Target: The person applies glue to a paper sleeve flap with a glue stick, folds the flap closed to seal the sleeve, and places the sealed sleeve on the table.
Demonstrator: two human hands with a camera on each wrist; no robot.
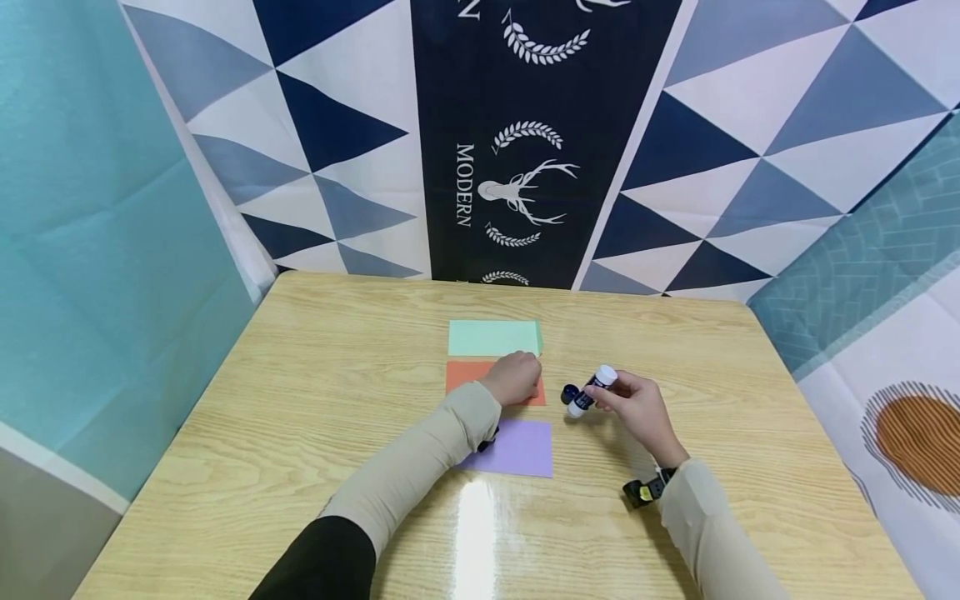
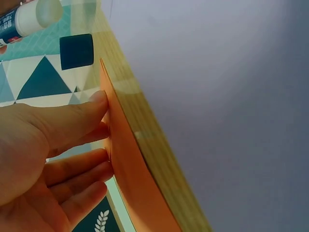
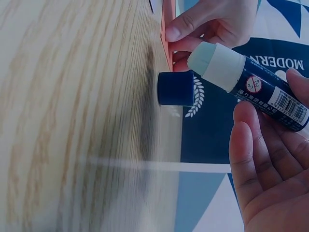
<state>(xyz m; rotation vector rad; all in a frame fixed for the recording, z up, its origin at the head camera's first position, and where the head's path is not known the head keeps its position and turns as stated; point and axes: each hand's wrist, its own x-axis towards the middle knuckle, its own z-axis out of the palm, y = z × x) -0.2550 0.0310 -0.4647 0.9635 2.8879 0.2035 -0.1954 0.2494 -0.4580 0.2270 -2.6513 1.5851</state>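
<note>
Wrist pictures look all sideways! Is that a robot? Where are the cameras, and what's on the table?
No robot: these are a person's bare hands. The wide picture comes from a camera worn on the head, looking forward and down. The other two come from the left and right wrists, so nearby things look big and tilted. On the table lie a green paper, an orange paper and, closest to the person, a purple paper. A dark blue cap sits beside them. The left hand touches the orange paper. The right hand has an uncapped glue stick in its grip.

Deer-print cloth (image 1: 525, 158) behind wooden table (image 1: 315, 358); teal cloth (image 1: 90, 208) left.
</note>
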